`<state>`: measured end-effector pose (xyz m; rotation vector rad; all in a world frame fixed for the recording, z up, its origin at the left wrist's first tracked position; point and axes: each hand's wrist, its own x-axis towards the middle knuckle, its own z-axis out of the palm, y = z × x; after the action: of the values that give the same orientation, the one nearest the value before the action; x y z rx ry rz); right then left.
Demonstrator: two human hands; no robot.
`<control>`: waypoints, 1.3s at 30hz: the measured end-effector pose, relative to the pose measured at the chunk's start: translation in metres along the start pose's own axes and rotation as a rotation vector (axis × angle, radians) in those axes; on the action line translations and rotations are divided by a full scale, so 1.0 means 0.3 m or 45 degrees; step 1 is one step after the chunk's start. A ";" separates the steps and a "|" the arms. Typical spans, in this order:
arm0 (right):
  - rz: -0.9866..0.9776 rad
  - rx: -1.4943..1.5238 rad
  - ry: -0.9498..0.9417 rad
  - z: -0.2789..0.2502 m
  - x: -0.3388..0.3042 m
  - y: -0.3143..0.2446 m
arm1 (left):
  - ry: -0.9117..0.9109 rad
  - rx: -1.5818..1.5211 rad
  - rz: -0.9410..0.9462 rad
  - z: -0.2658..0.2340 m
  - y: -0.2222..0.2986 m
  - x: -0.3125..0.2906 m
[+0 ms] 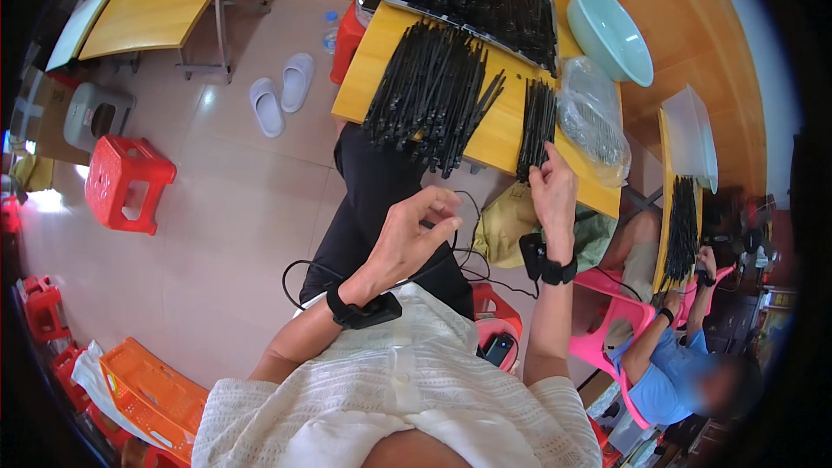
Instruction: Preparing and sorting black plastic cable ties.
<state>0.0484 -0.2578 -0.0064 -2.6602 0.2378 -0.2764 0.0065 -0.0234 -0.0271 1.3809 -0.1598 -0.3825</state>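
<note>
Black cable ties lie in a broad, loosely fanned pile point(431, 91) across the near edge of the yellow table point(355, 95). A narrower bundle of black cable ties point(538, 117) sits to its right. My right hand point(555, 193) is at that bundle's near end, fingers closed on the tie ends; how many they grip is hidden. My left hand point(418, 230) hangs in front of the larger pile, loosely curled, thumb and fingers apart, with nothing visible in it. Behind the piles, a tray point(469, 28) is heaped with more black ties.
A clear plastic bag point(593, 113) and a pale green basin point(609, 32) stand at the table's right. Cables point(485, 273) hang between my arms. On the right, a co-worker point(667, 373) sits at another table with black ties. A red stool point(130, 182) and white slippers point(282, 95) are on the left floor.
</note>
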 end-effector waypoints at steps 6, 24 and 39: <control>-0.200 -0.279 0.263 0.041 -0.018 -0.051 | 0.054 0.001 -0.046 -0.034 -0.021 -0.018; 0.603 1.662 -0.155 0.207 -0.101 -0.227 | -0.013 0.012 -0.101 -0.052 -0.044 -0.006; 0.039 0.427 0.110 0.002 -0.211 -0.262 | 0.050 -0.080 -0.097 -0.057 -0.036 -0.009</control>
<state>-0.0030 -0.1747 0.0191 -2.3145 0.2367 -0.3858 0.0078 -0.0082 -0.0405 1.3342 -0.0623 -0.4198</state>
